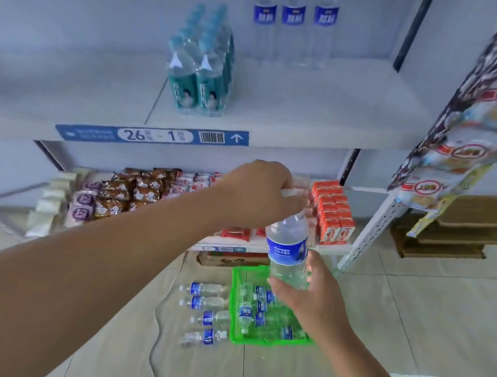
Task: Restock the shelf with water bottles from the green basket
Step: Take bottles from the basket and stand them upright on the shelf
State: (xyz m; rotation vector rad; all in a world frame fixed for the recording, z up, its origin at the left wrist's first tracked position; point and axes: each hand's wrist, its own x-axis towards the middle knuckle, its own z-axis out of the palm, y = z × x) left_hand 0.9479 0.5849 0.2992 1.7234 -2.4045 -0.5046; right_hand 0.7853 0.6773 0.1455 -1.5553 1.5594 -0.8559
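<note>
A clear water bottle [288,248] with a blue label hangs upright above the green basket [234,311]. My left hand [259,193] grips its cap and neck from above. My right hand [314,290] cups its lower part from the right. The basket stands on the floor and holds several more blue-label bottles [258,311]. Several bottles [206,307] lie on the floor left of the basket. On the white shelf [315,111] above, three tall blue-label bottles [293,19] stand at the back.
A shrink-wrapped pack of teal bottles [199,76] stands on the shelf's left part. The lower shelf holds snack packs [132,191] and orange cartons [333,213]. Hanging snack bags [475,108] fill the right. A wooden rack [465,228] stands beyond. A cable [156,335] runs across the floor.
</note>
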